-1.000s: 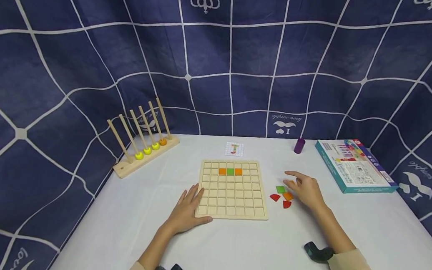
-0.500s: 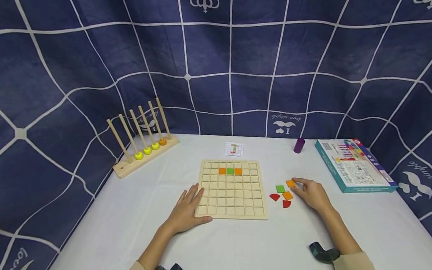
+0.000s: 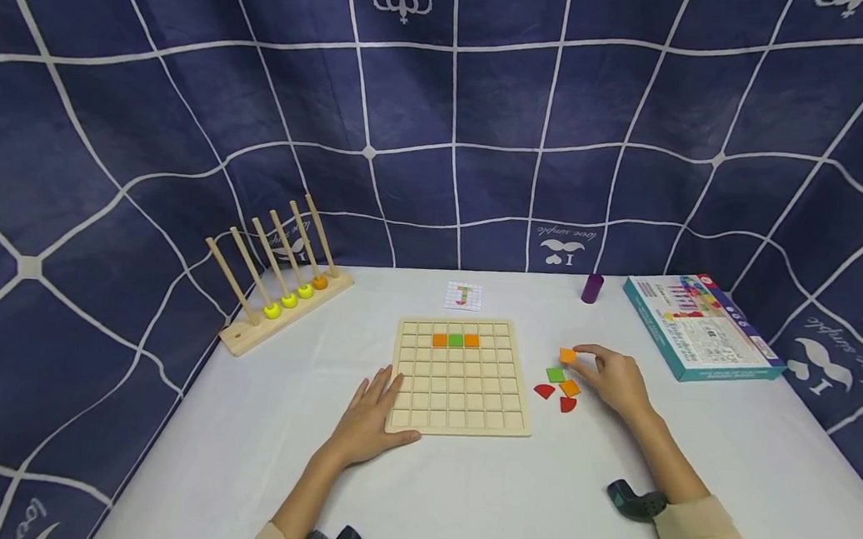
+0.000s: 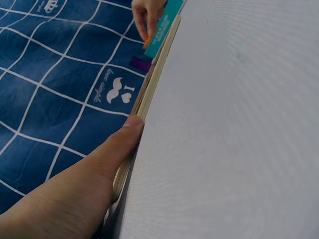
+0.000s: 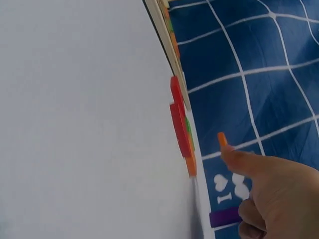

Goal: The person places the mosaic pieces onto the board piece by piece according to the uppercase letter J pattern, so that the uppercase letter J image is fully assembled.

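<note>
My right hand (image 3: 619, 384) pinches an orange square tile (image 3: 567, 356) between thumb and fingertips, raised off the table. Below it lie a green square tile (image 3: 555, 375), a second orange tile (image 3: 569, 388) and two red quarter-round tiles (image 3: 568, 405). The left hand (image 3: 366, 426) rests at the left edge of a wooden grid board (image 3: 461, 386), fingers straight and thumb along its front edge. In the left wrist view that thumb (image 4: 130, 124) touches the board's side. An orange, a green (image 3: 456, 340) and another orange tile sit side by side in the board's second row.
Behind the board lies a pattern card (image 3: 464, 296) with a coloured J-like figure. A wooden peg stand (image 3: 289, 318) with several beads is at the back left. A purple cylinder (image 3: 591, 288) and a flat teal box (image 3: 705, 330) stand at the back right.
The right hand reached the far orange tile on the table, took it between thumb and fingers and lifted it slightly leftward. The left hand has stayed at the board.
</note>
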Motion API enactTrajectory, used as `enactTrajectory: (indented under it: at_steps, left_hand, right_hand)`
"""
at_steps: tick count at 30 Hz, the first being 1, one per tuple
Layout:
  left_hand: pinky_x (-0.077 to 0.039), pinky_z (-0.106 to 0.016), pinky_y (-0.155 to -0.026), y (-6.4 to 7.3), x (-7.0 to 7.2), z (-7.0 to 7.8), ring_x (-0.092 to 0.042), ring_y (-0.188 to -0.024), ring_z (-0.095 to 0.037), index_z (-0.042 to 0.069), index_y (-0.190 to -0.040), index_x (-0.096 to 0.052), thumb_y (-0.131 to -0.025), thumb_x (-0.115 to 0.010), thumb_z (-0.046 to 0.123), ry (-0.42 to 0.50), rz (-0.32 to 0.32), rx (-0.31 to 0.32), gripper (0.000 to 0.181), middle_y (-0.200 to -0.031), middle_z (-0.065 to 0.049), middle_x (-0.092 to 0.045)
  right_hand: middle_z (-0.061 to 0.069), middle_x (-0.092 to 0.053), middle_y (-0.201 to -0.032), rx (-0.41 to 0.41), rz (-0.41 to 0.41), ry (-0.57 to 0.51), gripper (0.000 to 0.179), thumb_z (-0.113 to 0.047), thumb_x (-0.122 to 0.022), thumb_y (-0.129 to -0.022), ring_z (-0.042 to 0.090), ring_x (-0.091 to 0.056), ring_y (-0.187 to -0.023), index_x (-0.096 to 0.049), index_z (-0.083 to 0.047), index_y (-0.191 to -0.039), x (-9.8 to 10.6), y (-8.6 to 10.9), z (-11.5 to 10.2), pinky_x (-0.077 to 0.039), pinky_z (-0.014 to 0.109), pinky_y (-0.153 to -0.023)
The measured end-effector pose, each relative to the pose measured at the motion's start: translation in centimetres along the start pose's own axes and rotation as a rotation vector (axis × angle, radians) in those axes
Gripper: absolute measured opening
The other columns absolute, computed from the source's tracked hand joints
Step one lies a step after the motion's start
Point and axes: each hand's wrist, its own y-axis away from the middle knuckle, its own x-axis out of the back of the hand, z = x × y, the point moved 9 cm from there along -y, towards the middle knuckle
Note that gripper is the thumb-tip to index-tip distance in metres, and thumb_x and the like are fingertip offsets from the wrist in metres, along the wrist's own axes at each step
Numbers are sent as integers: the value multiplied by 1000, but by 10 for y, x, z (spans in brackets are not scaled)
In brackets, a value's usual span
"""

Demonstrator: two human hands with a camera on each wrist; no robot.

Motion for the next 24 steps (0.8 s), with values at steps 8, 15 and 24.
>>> enactTrajectory:
  at_steps: [8, 15, 24]
  left_hand:
    - [-4, -43, -111, 0, 0, 0, -9, -140, -27, 1, -144, -27, -73, -55, 73, 8, 4, -7, 105, -151, -17, -15]
    - [-2, -41, -111, -1, -1, -1, -8, -140, -26, 3, -145, -26, -72, -54, 74, 5, -14, 7, 105, -152, -15, -14]
    - [-2, -41, -111, -1, 0, -1, -8, -140, -27, 2, -145, -26, -72, -54, 74, 6, -17, 11, 105, -152, -16, -14]
  right_hand:
    - [-4, -31, -48, 129, 76, -46, 32, -26, -75, -78, 11, -27, -41, -68, -11, -106, -11, -11, -50, -22, 23, -38]
    - [-8, -28, -48, 215, 74, -91, 32, -29, -75, -78, 7, -21, -43, -69, -11, -104, -37, -21, -89, -20, 23, -39]
    - [-9, -28, -44, 218, 3, -140, 36, -35, -72, -80, 6, -21, -40, -69, -12, -107, -75, -33, -126, -21, 23, -37]
